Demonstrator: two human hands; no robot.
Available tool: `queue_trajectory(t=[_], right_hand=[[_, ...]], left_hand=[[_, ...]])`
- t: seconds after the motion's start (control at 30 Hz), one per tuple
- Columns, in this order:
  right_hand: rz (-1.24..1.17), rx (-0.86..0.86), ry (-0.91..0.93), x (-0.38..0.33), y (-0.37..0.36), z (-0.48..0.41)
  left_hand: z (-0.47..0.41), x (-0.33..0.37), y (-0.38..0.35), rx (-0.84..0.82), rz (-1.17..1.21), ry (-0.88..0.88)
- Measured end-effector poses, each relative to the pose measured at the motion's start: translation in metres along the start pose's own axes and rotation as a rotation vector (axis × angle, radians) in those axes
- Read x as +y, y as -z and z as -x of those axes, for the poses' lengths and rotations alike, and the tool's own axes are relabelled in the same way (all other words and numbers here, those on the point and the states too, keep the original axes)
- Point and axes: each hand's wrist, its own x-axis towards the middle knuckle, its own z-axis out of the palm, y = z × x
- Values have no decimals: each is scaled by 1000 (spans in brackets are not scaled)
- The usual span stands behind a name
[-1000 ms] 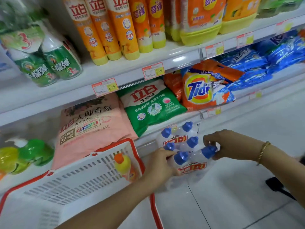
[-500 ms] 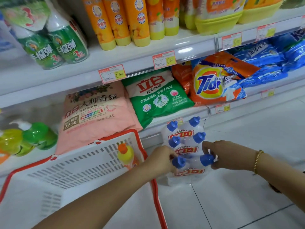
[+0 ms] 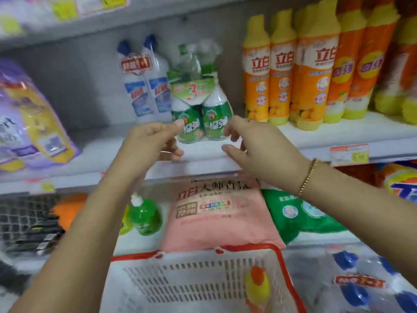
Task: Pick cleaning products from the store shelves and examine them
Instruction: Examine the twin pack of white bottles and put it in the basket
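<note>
A twin pack of green spray cleaner bottles (image 3: 202, 114), wrapped in clear film with a "3" tag, stands on the middle shelf (image 3: 203, 154). My left hand (image 3: 151, 143) is just left of the pack, thumb tip over the left bottle's label and fingers loosely curled below. Just right of the pack is my right hand (image 3: 255, 150), fingers spread and relaxed near the right bottle. Neither hand plainly grips it. The film-wrapped pack of blue-capped white bottles (image 3: 361, 285) lies at the lower right, away from both hands.
A white basket with red rim (image 3: 194, 254) hangs below my arms and holds a small yellow bottle (image 3: 257, 288). Two white toilet cleaner bottles (image 3: 146, 86) stand behind the green pack. Orange dish soap bottles (image 3: 293, 71) line the shelf to the right. Pink (image 3: 216, 213) and green (image 3: 297, 213) detergent bags lie on the shelf below.
Both hands let go of the blue-capped bottle pack low down and rose to the green spray pack on the middle shelf. The view tilted upward.
</note>
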Motion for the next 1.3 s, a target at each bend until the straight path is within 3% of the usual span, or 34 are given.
queue_trajectory(t=[0.13, 0.3, 0.4, 0.57, 0.83, 1.0, 1.17, 1.3], right_hand=[[38, -67, 137, -31, -66, -59], [169, -191, 131, -37, -107, -101], [173, -91, 170, -28, -121, -106], [236, 119, 203, -23, -145, -101], [158, 127, 180, -21, -148, -102], [135, 101, 172, -19, -144, -100], [98, 93, 165, -20, -140, -99], [86, 118, 155, -22, -135, -97]], left_hand=[[-44, -25, 56, 236, 16, 17], [-115, -54, 101, 307, -49, 20], [-161, -66, 114, 338, -137, 71], [-235, -73, 116, 371, -194, 141], [-283, -93, 109, 186, 42, 101], [-280, -93, 119, 102, -61, 120], [-241, -80, 124, 241, -295, 157], [-180, -77, 125, 376, -282, 65]])
